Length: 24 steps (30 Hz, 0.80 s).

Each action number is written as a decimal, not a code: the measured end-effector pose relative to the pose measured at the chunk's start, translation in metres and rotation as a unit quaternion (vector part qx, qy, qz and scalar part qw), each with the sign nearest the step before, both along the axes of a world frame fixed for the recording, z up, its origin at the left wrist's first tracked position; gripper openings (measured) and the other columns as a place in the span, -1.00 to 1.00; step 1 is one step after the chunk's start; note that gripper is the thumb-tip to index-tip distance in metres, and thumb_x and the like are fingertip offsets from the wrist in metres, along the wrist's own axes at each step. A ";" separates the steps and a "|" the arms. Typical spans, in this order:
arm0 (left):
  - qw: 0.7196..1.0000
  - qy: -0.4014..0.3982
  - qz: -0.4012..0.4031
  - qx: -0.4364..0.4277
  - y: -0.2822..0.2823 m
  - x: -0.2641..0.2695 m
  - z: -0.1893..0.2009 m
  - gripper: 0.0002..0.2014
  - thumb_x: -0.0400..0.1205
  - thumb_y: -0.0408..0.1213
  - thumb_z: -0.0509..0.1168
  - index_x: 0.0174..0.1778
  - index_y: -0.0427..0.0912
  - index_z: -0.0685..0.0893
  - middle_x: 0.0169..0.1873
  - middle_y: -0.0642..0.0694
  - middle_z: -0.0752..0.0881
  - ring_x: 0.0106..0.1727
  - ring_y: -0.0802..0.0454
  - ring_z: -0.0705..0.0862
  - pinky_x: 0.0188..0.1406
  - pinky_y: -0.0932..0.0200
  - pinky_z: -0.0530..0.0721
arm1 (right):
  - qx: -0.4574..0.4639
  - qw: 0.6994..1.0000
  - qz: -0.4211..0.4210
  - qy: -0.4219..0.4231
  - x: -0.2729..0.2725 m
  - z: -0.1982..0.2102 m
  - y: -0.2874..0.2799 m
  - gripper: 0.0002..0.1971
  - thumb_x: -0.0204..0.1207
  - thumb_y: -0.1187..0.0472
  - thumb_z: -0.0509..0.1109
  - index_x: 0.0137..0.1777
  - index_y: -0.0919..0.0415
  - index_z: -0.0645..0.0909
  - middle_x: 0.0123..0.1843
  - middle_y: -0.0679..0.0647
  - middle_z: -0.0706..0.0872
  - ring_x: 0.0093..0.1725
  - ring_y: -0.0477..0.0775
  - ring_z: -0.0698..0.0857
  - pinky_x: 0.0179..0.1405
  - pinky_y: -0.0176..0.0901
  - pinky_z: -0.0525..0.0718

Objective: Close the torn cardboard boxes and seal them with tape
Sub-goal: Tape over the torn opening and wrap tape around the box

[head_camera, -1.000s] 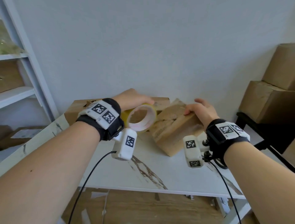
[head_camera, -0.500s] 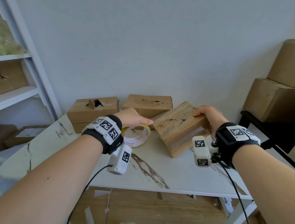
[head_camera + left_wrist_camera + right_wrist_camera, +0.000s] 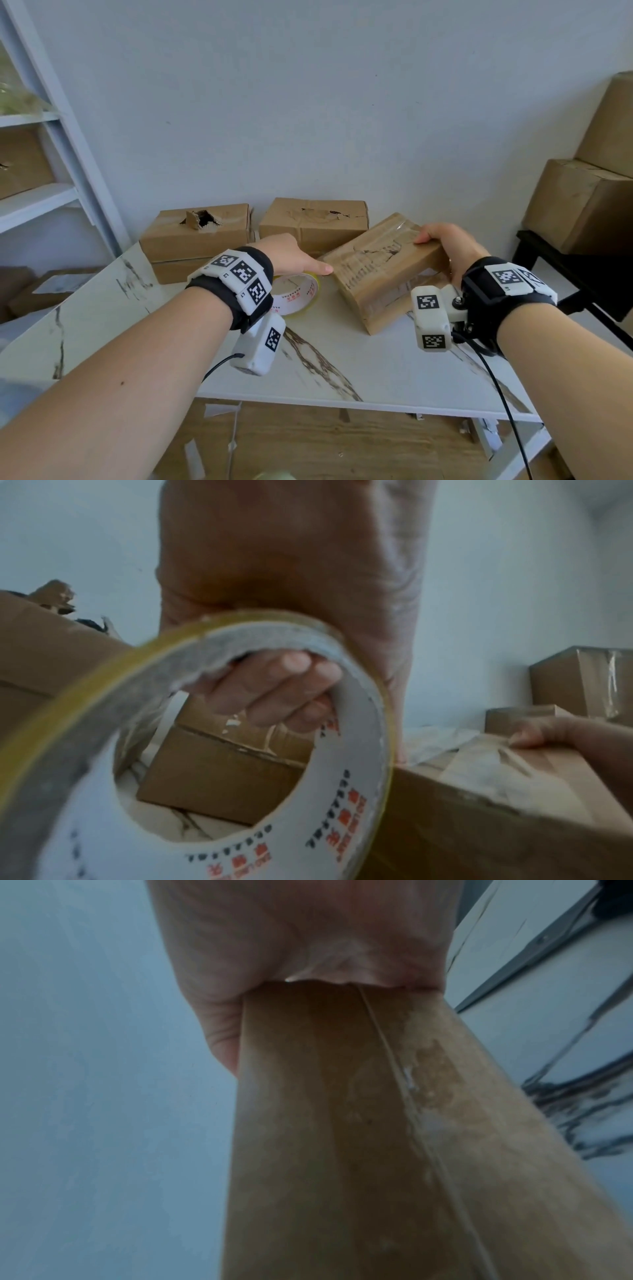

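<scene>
Lowered since a second ago, the yellow-edged roll of packing tape with a white printed core (image 3: 297, 295) now sits low near the desk beside the tilted, cracked brown cardboard box (image 3: 376, 270). Left hand (image 3: 291, 255) fingers (image 3: 274, 691) curl through the core, thumb on the box's near corner. Right hand (image 3: 448, 248) fingers grip the box's far right end, curled over its top edge. Two more torn cardboard boxes (image 3: 197, 229) (image 3: 313, 221) stand along the white marble-patterned desk's (image 3: 376, 363) back edge against the pale wall. White shelving (image 3: 41, 192) stands left; stacked cartons (image 3: 582, 202) right.
</scene>
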<state>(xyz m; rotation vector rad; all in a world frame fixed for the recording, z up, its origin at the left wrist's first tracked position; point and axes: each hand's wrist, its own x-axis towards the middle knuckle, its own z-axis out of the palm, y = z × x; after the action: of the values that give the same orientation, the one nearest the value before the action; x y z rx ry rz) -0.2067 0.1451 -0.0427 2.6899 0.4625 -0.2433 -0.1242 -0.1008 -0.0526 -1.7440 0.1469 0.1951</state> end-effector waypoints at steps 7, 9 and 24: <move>1.000 0.024 -0.008 -0.003 -0.004 0.001 -0.008 -0.39 0.39 0.40 0.32 -0.29 -0.19 0.56 -0.18 -0.07 0.62 -0.05 -0.07 0.59 0.03 0.08 0.54 | -0.004 1.000 0.000 0.010 -0.004 0.000 -0.002 -0.47 -0.21 0.14 0.48 -0.13 0.15 0.55 -0.04 0.18 0.61 0.08 0.32 0.68 0.20 0.22 0.64; 0.999 0.035 -0.012 -0.008 -0.004 0.002 -0.008 -0.37 0.38 0.41 0.29 -0.23 -0.20 0.58 -0.04 -0.12 0.62 0.04 -0.09 0.59 0.12 0.06 0.54 | -0.003 1.000 -0.001 0.020 -0.003 -0.002 -0.003 -0.39 -0.34 0.12 0.48 -0.15 0.17 0.57 -0.04 0.18 0.61 -0.01 0.28 0.66 0.11 0.18 0.65; 0.998 0.044 -0.041 -0.031 -0.004 -0.008 0.018 -0.35 0.43 0.44 0.17 -0.47 -0.17 0.53 -0.86 0.09 0.46 -0.54 0.09 0.51 -0.06 0.20 0.56 | 0.016 0.999 -0.020 0.031 -0.013 0.003 -0.001 -0.50 -0.19 0.18 0.46 -0.14 0.20 0.56 0.04 0.22 0.63 0.06 0.33 0.70 0.19 0.32 0.66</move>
<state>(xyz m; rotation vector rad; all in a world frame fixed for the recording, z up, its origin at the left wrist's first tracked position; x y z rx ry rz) -0.2144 0.1406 -0.0243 2.6475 0.3645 -0.3957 -0.1370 -0.1016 -0.0497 -1.7025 0.2216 0.2216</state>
